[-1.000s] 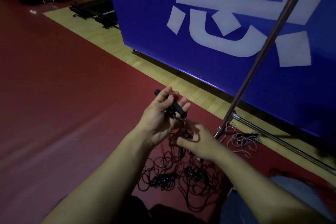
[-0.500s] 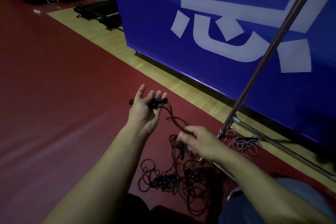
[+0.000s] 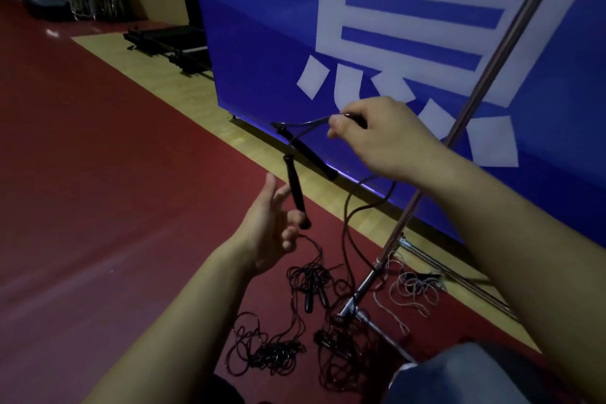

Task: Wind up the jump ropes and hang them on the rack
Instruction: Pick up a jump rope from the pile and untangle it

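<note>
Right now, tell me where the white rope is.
In the head view, the white rope lies loose on the floor at lower right, just right of the rack's pole foot, apart from the black ropes tangled to its left.

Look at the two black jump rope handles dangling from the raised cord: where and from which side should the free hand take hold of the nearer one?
Grip the nearer handle round its lower half, coming from the left with the open left hand, which is already beside it. It hangs nearly upright, its top tied to the cord the right hand pinches, so its bare straight shaft is probably the easiest hold.
</note>
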`<action>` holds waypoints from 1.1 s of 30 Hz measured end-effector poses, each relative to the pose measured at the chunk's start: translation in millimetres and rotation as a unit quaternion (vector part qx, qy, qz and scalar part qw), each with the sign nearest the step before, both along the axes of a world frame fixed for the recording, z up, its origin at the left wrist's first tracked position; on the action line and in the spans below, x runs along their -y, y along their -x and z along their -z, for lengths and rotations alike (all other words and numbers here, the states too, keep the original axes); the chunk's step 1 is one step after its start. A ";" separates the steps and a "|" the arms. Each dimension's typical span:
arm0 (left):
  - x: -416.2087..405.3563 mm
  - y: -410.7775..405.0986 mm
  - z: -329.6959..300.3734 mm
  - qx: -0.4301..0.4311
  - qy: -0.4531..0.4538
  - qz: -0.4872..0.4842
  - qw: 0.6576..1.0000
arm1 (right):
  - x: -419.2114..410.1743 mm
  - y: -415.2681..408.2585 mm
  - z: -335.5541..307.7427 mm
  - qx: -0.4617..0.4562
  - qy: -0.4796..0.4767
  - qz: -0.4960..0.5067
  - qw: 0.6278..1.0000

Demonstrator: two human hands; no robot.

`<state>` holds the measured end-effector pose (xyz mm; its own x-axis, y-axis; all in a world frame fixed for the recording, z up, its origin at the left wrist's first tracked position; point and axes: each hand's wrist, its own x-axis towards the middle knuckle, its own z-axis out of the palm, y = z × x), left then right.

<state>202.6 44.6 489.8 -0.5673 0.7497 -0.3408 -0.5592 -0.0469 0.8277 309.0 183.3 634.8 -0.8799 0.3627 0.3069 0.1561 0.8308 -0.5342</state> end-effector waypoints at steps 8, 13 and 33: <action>4.3 -1.9 5.4 -0.515 0.004 -0.257 0.818 | 0.6 5.6 4.6 0.145 -0.026 -0.036 0.988; -7.5 -12.8 17.8 -0.615 0.046 -0.239 0.750 | 5.9 7.3 31.0 0.168 -0.009 -0.054 0.984; 14.8 28.5 -148.0 -0.561 0.023 -0.217 0.798 | -80.9 -53.3 90.6 -0.038 0.260 0.153 0.953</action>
